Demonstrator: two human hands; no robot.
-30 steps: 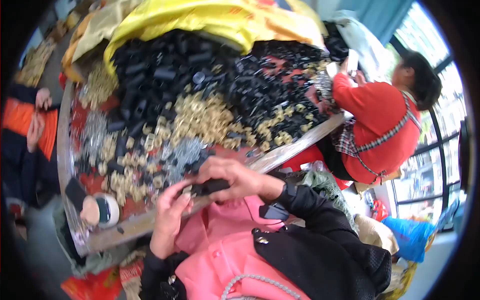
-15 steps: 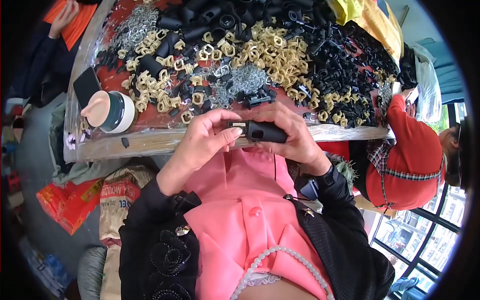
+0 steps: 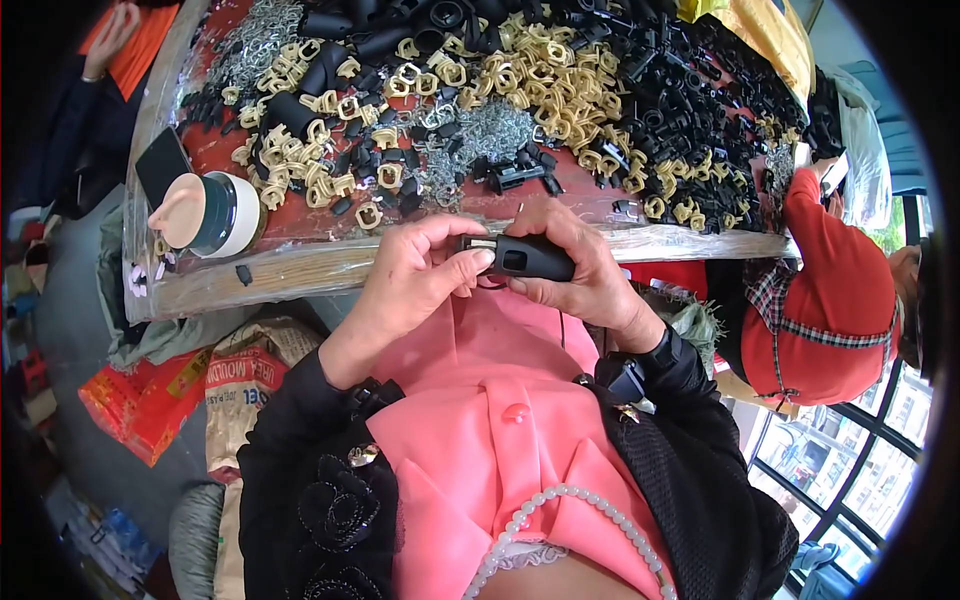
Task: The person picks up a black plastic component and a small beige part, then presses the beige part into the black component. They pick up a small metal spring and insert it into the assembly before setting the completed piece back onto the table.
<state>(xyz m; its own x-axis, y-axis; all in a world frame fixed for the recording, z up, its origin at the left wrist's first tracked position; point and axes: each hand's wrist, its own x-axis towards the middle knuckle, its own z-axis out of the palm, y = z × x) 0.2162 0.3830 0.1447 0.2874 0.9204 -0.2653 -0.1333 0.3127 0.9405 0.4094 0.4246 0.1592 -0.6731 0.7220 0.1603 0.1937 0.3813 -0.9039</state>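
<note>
My right hand is wrapped around a black plastic tube-shaped housing with a rectangular opening in its side. At the housing's left end, the thumb and fingers of my left hand pinch a small black part with a pale strip. This part meets the end of the housing; how deep it sits inside cannot be seen. Both hands are just over the near edge of the table. Beyond them lie tan plastic clips and a heap of thin metal wire pieces.
Black plastic parts cover the right of the table. A lidded jar and a dark phone stand at its left edge. A person in red works at the right; another person's hand is at the far left.
The small part and the housing have turned slightly in my hands, and the strip on the part now looks paler. The whole view has shifted a little. Both hands keep their holds.
</note>
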